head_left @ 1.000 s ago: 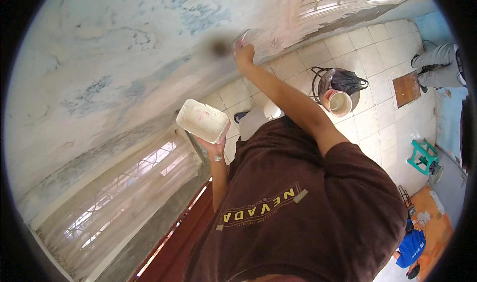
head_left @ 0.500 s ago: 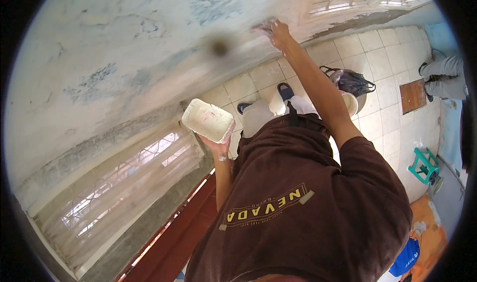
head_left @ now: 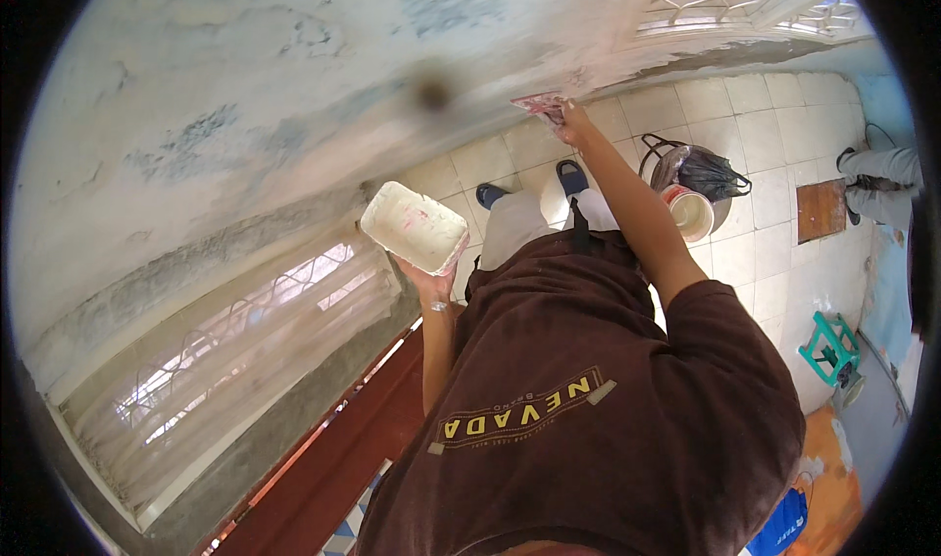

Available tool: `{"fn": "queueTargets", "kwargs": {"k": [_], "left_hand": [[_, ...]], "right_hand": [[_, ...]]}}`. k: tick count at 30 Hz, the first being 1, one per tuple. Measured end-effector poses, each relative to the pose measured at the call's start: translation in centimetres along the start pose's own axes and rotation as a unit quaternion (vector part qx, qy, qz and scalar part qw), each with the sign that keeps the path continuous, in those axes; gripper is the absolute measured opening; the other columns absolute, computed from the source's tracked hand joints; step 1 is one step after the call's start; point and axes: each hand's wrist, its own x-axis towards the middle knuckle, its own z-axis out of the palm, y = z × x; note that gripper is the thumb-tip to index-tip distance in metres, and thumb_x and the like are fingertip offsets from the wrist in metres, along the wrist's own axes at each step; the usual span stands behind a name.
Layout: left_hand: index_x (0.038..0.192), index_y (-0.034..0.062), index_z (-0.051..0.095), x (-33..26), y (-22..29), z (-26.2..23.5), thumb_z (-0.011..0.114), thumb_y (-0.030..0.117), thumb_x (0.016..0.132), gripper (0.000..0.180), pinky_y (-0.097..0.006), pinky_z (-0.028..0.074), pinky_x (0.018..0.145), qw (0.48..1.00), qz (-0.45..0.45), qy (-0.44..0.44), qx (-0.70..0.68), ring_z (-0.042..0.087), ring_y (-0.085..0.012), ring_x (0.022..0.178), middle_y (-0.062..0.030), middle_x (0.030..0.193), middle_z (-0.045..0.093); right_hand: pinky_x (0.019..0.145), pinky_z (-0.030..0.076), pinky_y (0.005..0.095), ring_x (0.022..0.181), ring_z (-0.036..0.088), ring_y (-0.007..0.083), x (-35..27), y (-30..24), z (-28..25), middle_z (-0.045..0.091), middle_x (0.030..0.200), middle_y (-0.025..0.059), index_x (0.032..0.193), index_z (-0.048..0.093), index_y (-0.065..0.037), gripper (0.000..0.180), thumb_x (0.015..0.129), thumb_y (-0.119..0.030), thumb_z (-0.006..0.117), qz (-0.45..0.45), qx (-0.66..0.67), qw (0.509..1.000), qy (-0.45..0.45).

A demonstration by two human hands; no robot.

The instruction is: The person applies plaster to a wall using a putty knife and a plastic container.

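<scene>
My right hand (head_left: 571, 123) grips a putty knife (head_left: 542, 103) against the wall (head_left: 245, 96) at upper centre, my left hand (head_left: 431, 280) holds the filler tray (head_left: 414, 227); blue patches upper left remain unskimmed.

Tub: rectangular white plastic container (head_left: 414, 227), pink-smeared, resting on the left hand (head_left: 431, 280).
Bucket: round white pail (head_left: 689, 211) on the tiled floor (head_left: 774, 135).

A white rectangular tray (head_left: 414, 227), smeared inside with pinkish-white paste, sits tilted on the raised left hand (head_left: 428, 280), its open face turned up toward the wall. A flat putty knife (head_left: 542, 105) with a pink-stained blade is gripped in the outstretched right hand (head_left: 571, 125), its blade pressed against the patchy plastered wall (head_left: 245, 96).
</scene>
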Motion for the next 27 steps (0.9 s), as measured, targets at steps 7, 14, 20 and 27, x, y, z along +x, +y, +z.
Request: {"fn": "queueTargets", "kwargs": {"k": [7, 14, 20, 27], "left_hand": [[0.139, 0.0098, 0.048, 0.8, 1.3, 0.5, 0.045, 0.053, 0.097, 0.060, -0.061, 0.044, 0.103, 1.000, 0.015, -0.022, 0.013, 0.054, -0.0365, 0.124, -0.0126, 0.136, 0.056], [0.141, 0.0146, 0.048, -0.1, 0.0, -0.8, 0.048, 0.062, 0.093, 0.068, -0.056, 0.043, 0.107, 0.999, 0.036, -0.004, -0.004, 0.054, -0.0323, 0.127, -0.0073, 0.140, 0.055], [0.144, 0.0151, 0.045, -1.8, 0.4, -0.2, 0.046, 0.064, 0.093, 0.070, -0.058, 0.040, 0.110, 0.998, 0.045, -0.028, -0.020, 0.051, -0.0325, 0.130, -0.0074, 0.143, 0.053], [0.146, 0.0157, 0.043, -1.1, 2.5, -2.3, 0.043, 0.064, 0.094, 0.071, -0.058, 0.039, 0.110, 0.998, 0.055, -0.012, -0.013, 0.050, -0.0326, 0.131, -0.0071, 0.144, 0.052]], "right_hand": [[0.101, 0.053, 0.0391, 0.107, 0.065, 0.0340, 2.7, -1.9, 6.9, 0.064, 0.116, 0.0238, 0.116, 0.052, 0.009, 0.027, 0.104, -0.015, 0.043, -0.026, 0.049, 0.998, -0.041], [0.098, 0.051, 0.0359, 0.114, 0.059, 0.0237, -10.8, -6.3, 10.3, 0.064, 0.119, 0.0145, 0.113, 0.060, -0.001, 0.029, 0.096, -0.024, 0.064, -0.321, -0.320, 0.890, -0.056], [0.099, 0.049, 0.0414, 0.116, 0.059, 0.0229, 1.5, 4.2, -4.0, 0.063, 0.125, 0.0077, 0.122, 0.061, -0.009, 0.031, 0.097, -0.027, 0.060, -0.005, 0.043, 0.995, -0.090], [0.093, 0.053, 0.0332, 0.110, 0.062, 0.0253, 5.1, 6.0, 6.0, 0.062, 0.119, 0.0143, 0.124, 0.052, 0.000, 0.029, 0.105, -0.021, 0.043, -0.069, -0.038, 0.997, -0.009]]}}
